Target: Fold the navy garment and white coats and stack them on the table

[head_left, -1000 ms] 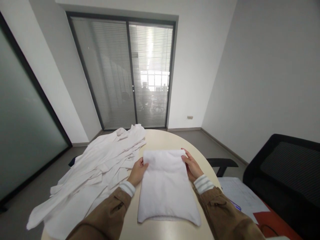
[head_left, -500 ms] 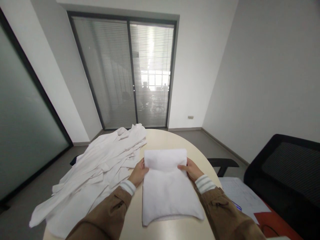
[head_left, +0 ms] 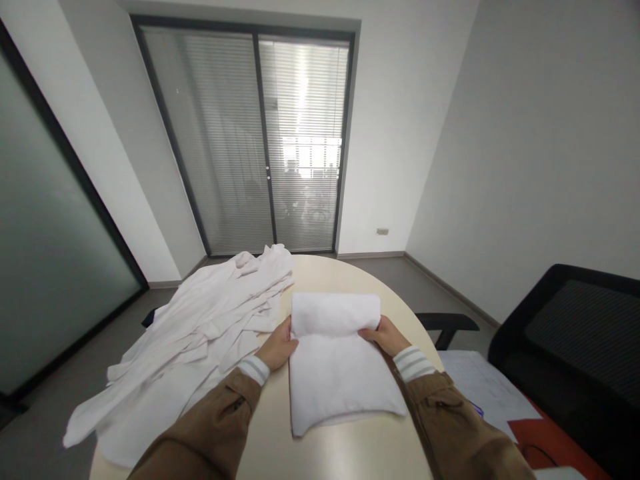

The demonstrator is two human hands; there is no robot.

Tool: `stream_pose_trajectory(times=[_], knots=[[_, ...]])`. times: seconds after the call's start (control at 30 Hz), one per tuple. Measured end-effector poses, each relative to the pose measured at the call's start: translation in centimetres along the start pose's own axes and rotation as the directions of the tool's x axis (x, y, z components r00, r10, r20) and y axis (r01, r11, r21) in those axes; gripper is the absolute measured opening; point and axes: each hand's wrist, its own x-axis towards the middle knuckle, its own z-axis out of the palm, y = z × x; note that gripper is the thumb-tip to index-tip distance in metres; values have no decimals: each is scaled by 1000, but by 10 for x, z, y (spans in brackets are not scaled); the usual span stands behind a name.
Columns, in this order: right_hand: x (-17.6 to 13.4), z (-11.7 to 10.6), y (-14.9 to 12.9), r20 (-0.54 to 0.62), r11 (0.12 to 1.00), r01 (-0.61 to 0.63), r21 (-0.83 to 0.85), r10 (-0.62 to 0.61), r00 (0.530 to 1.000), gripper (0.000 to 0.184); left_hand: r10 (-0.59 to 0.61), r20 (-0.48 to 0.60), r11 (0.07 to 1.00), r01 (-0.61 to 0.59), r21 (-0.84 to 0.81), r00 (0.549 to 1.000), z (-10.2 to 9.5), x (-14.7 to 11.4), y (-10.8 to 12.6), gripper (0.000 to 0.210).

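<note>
A folded white shirt [head_left: 340, 373] lies on the round table in front of me, its far end turned over into a thick flat band. Its near edge curves inward like a neckline. My left hand [head_left: 280, 343] pinches the left side where the band meets the lower part, thumb on top. On the opposite side my right hand [head_left: 385, 335] grips the same fold, thumb over the cloth and fingers hidden beneath. To the left is a loose heap of white garments [head_left: 200, 347], crumpled and hanging past the table's left edge.
The pale round table [head_left: 320, 270] reaches toward a glass door with blinds [head_left: 265, 147]. At the right stands a black mesh office chair [head_left: 575, 333], its armrest [head_left: 447, 322] near the table edge. Papers [head_left: 485, 387] and a red item [head_left: 550, 437] lie beside it.
Both hands have shifted slightly right with the shirt. Its near edge now sits farther from me. The heap of garments is unchanged apart from a small camera shift.
</note>
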Motion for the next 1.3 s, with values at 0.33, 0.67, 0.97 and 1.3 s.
stream_pose_trajectory(times=[0.33, 0.67, 0.97, 1.3], knots=[[0, -1, -5, 43, 995, 66, -74, -63, 997, 38, -33, -223, 993, 59, 107, 974, -3, 0, 14, 18], [-1, 1, 4, -52, 998, -45, 51, 47, 997, 34, -80, -234, 991, 104, 90, 969, -3, 1, 5, 34], [-2, -1, -7, -105, 988, -24, 150, 40, 994, 24, -113, -212, 993, 103, -59, 971, -2, 1, 5, 35], [1, 1, -9, -317, 993, 78, -85, -101, 943, 15, -68, -343, 996, 42, -83, 937, -3, 5, -1, 34]])
